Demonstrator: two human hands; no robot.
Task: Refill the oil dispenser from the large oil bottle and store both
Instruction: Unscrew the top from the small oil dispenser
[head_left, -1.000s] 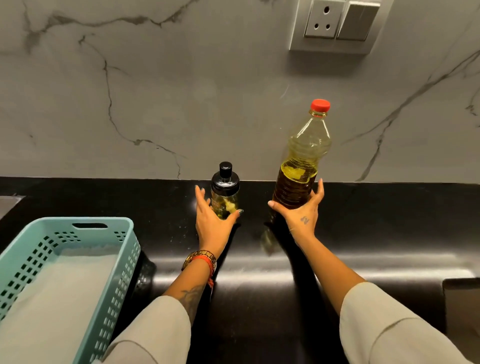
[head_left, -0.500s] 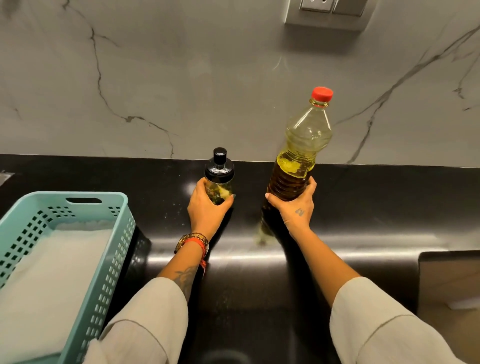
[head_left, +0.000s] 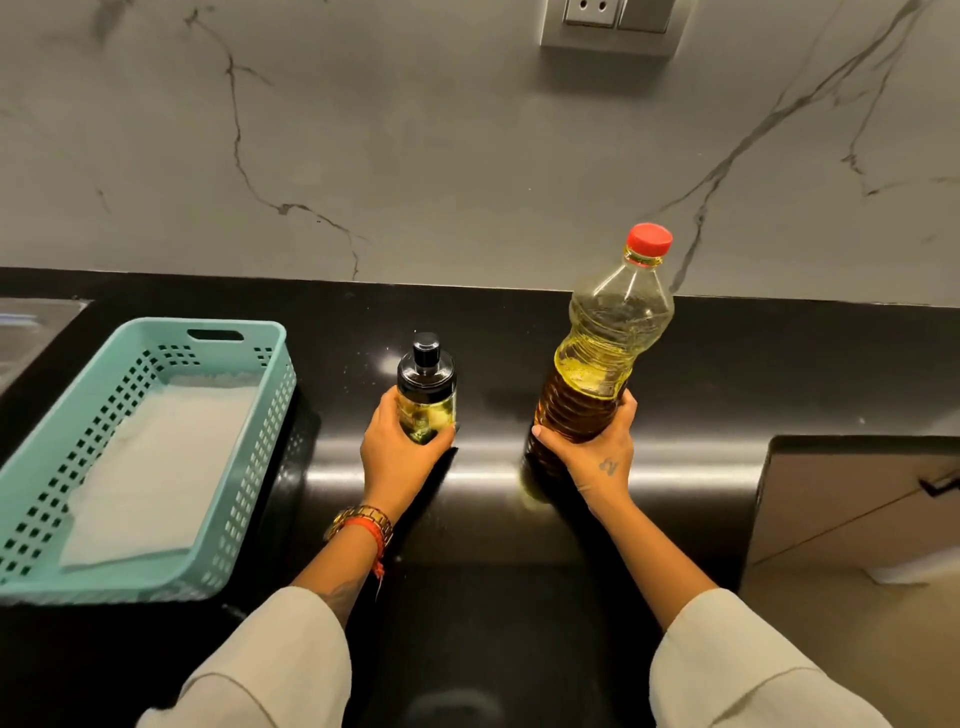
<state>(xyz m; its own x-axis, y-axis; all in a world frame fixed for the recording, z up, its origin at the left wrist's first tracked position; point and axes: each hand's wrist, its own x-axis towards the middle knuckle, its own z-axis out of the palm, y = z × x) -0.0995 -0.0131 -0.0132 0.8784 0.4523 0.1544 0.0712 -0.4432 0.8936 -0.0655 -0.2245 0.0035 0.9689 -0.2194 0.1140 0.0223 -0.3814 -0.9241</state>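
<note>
A small glass oil dispenser (head_left: 427, 387) with a black cap stands at the middle of the black counter (head_left: 727, 374), a little oil in it. My left hand (head_left: 402, 457) grips its lower body from the near side. To its right is the large plastic oil bottle (head_left: 602, 353), red cap on, about half full of yellow oil. My right hand (head_left: 592, 457) grips the bottle's lower part, fingers wrapped round it. Whether either base rests on the counter I cannot tell.
A teal perforated basket (head_left: 249, 467) lined with a white cloth sits on the counter at the left. A grey marble wall with a socket plate (head_left: 608, 26) rises behind. The counter ends at the right, with a cabinet front (head_left: 857, 509) below.
Both hands have closed round their bottles and drawn them nearer, away from the wall. The view has tilted down, showing more counter and basket.
</note>
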